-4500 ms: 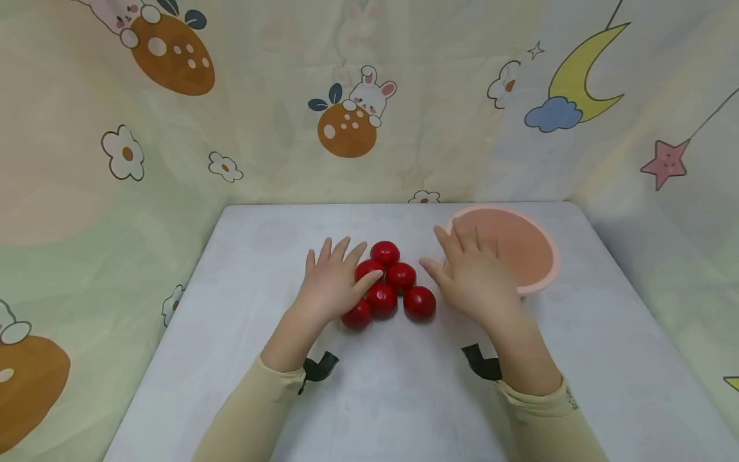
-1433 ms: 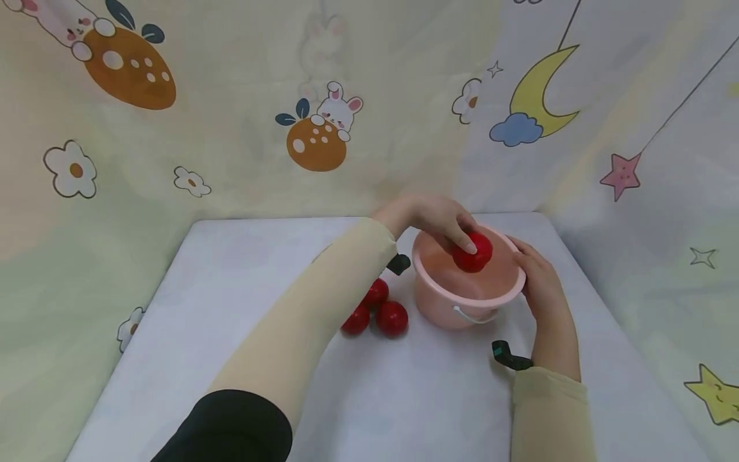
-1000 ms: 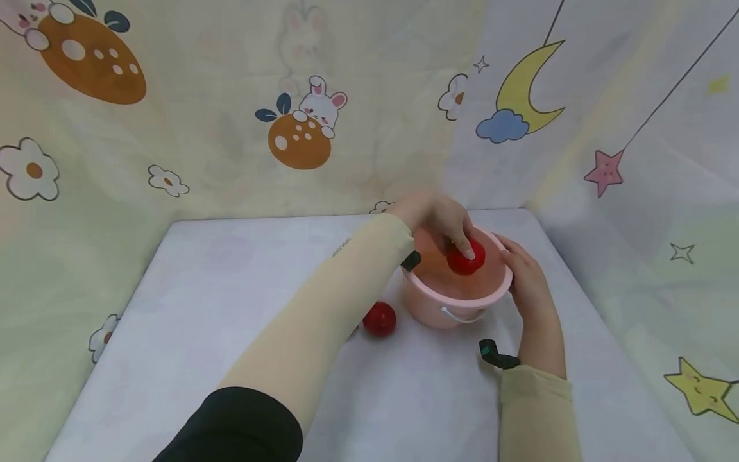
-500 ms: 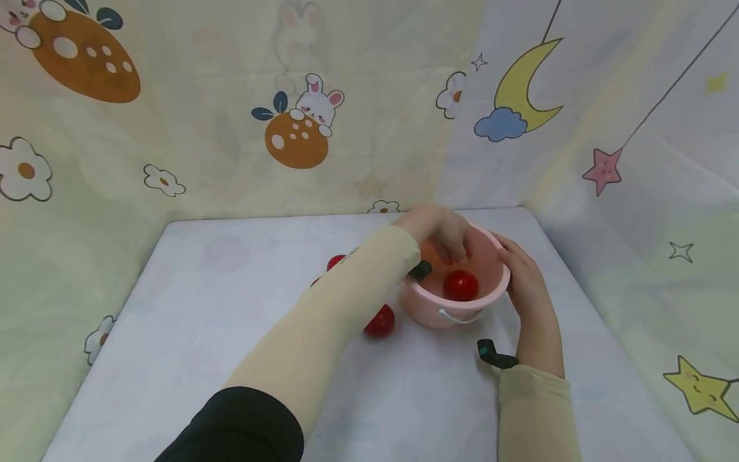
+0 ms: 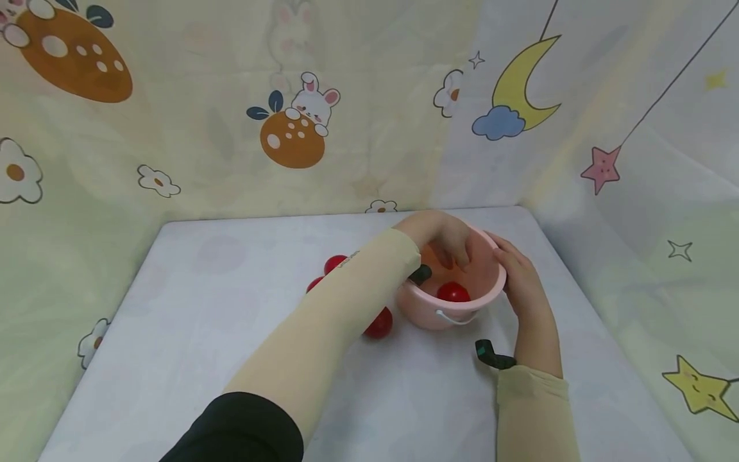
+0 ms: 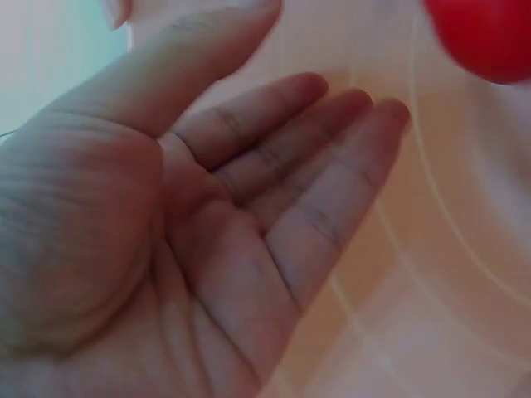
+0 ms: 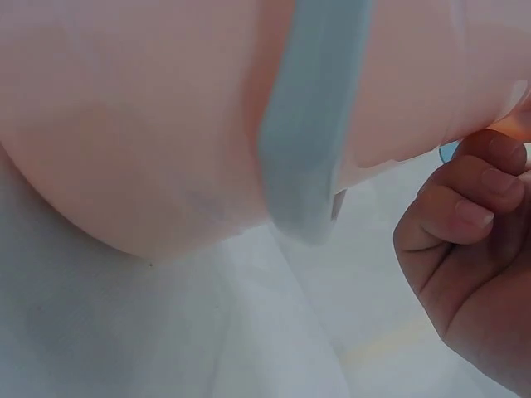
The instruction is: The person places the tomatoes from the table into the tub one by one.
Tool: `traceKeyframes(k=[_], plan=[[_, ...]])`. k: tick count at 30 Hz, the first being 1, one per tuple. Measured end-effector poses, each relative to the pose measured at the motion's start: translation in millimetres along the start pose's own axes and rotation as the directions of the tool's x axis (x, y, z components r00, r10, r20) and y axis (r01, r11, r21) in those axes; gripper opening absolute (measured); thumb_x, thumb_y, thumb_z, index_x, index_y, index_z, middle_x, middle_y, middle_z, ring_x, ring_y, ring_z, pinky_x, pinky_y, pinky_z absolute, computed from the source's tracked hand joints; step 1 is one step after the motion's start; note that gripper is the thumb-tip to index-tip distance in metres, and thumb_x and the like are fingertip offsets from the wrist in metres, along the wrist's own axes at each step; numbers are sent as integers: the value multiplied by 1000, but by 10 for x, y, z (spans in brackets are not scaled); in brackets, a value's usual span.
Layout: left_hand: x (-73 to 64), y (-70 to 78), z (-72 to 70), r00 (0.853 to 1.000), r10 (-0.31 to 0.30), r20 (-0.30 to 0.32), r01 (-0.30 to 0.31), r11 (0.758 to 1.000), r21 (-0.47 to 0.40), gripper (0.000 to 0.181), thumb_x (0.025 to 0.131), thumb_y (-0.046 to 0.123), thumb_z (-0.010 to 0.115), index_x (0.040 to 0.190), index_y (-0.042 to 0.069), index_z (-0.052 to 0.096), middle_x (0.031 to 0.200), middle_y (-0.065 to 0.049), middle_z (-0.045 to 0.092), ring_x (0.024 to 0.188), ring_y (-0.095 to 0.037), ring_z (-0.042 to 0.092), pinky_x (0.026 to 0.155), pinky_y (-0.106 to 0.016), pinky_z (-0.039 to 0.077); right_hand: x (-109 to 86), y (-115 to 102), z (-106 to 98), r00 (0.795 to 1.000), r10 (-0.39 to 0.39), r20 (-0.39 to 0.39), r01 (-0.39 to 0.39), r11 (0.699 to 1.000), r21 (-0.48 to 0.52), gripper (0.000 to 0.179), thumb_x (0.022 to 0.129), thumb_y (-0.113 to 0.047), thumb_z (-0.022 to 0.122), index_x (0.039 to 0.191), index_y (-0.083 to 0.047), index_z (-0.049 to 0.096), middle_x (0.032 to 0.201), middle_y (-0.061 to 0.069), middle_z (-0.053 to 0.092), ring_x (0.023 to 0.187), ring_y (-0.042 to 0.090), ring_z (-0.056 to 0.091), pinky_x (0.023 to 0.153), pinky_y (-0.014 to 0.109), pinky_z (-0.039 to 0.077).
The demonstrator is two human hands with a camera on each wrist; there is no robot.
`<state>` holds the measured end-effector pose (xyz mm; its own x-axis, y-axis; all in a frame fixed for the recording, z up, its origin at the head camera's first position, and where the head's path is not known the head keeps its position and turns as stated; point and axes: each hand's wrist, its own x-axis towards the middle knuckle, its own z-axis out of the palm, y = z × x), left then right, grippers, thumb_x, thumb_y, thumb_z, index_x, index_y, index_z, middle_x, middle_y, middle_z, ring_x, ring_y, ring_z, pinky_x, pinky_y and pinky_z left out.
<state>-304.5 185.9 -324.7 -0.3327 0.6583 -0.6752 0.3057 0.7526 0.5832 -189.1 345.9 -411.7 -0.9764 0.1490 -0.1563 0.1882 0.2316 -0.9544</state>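
Note:
My left hand reaches over the far left rim into a pink bucket. Its fingers are loosely bent with nothing in the palm, as the left wrist view shows of the same hand. Below the fingertips, a shiny red ball lies inside the bucket. On the bucket's right side my right hand grips the rim. The right wrist view has its curled fingers at the rim, beside the pale handle.
On the white table, left of the bucket, a red ball shows from behind the left sleeve. Farther back are another red ball and a third ball, partly covered by that sleeve. A patterned cloth stands behind the table.
Earlier, both hands were spread over the table. The left hand then held a red ball over the bucket and let it go; it has dropped inside. The right hand came to grip the rim.

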Motion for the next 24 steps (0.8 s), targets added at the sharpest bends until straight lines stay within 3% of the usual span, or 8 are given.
traceKeyframes(k=[4,6,8,13,17,20,24], plan=[[-71,2,-18,995,66,-80,-51,982,182,27,93,20,66,120,17,64,117,1,63,109,-16,62,90,-24,55,0,14,17,1000,3,-3,-3,999,-47,48,98,-62,41,145,-49,42,157,-11,38,145,20,35,113,45,39],[-140,13,-38,986,121,-117,-84,957,279,25,95,24,64,119,17,67,115,1,64,104,-15,62,87,-22,54,-1,15,13,1000,-5,-2,5,998,-64,48,99,-62,39,145,-48,42,157,-11,38,144,20,35,112,41,41],[-236,22,-58,975,163,-151,-109,943,315,30,96,27,61,123,18,67,116,2,64,103,-14,61,86,-20,54,-1,17,1,1000,-10,0,10,997,-73,48,99,-62,38,145,-48,42,157,-11,37,143,19,36,107,30,45],[-563,-52,-151,938,255,-232,-220,961,169,43,95,31,65,136,19,60,124,4,64,109,-12,64,86,-23,57,-2,10,-20,1000,17,19,-16,999,-39,49,98,-64,39,145,-50,41,157,-12,37,139,14,38,86,9,47],[-860,-216,-281,883,328,-335,-331,942,48,47,94,37,66,137,21,59,128,5,63,110,-11,65,88,-24,57,-2,3,-45,1000,29,13,-29,1000,6,50,98,-63,41,146,-49,41,157,-11,38,135,10,40,83,6,47],[-1057,-430,-349,839,313,-445,-382,922,-70,48,94,40,65,138,22,57,130,5,63,111,-10,65,91,-25,56,9,10,-43,1000,19,9,-19,1000,11,50,99,-60,42,147,-48,40,156,-9,38,132,8,42,83,6,47],[-1223,-868,-357,775,246,-583,-425,884,-193,49,93,41,66,137,22,57,130,1,63,110,-11,66,95,-27,55,28,22,-25,1000,18,16,-18,1000,7,51,99,-60,42,148,-46,39,156,-8,39,129,5,44,83,6,48]])
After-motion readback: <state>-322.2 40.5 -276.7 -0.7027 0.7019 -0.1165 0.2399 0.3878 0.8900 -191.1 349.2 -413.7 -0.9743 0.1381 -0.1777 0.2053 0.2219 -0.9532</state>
